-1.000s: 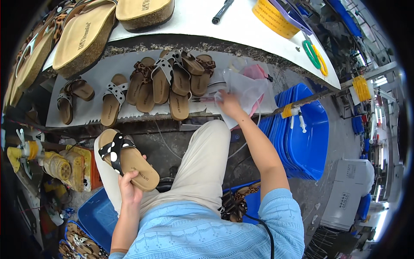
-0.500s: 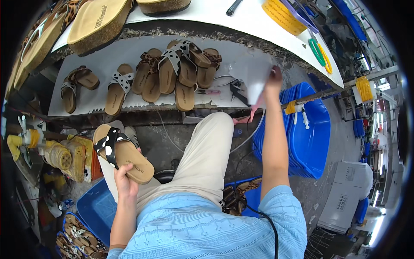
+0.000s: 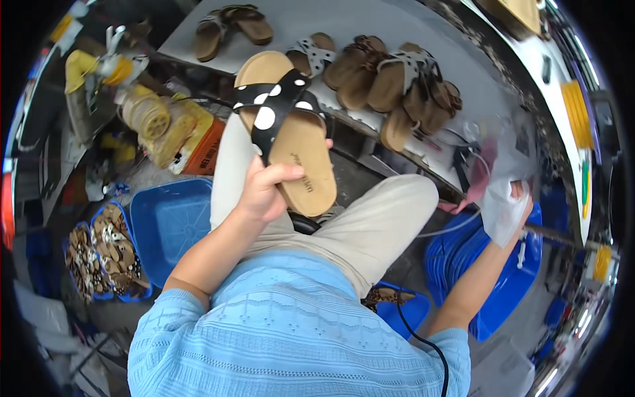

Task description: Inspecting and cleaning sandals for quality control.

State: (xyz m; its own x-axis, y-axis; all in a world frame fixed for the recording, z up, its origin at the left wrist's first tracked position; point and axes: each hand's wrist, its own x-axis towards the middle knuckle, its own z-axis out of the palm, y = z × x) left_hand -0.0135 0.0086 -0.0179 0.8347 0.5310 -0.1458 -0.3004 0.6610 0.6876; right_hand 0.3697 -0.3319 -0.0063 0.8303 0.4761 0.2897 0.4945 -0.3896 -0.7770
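My left hand [image 3: 263,188] grips a sandal [image 3: 301,155] by its front end, thumb on the tan insole. Black crossed straps with white dots span the sandal, which is raised above my lap with the insole showing. Out to the right, my right hand [image 3: 522,196] is closed on a thin white sheet [image 3: 499,208]; whether that is paper or plastic I cannot tell. The sheet hangs beside the shelf's end, next to a pink cloth-like piece [image 3: 481,182]. More sandals [image 3: 383,83], some spotted and some leopard-print, lie on the grey shelf [image 3: 311,16] ahead.
An empty-looking blue tub [image 3: 173,225] stands at my left, beside baskets of sandals [image 3: 112,248]. Stacked blue tubs [image 3: 493,284] are under my right arm. A yellow-stained machine [image 3: 149,116] stands at far left. Yellow tape rolls [image 3: 577,116] sit on the upper bench. A black cord [image 3: 423,339] crosses my shirt.
The view has swung left. My left hand has lifted the sandal higher in front of me. My right hand has drawn back from the shelf with the white sheet.
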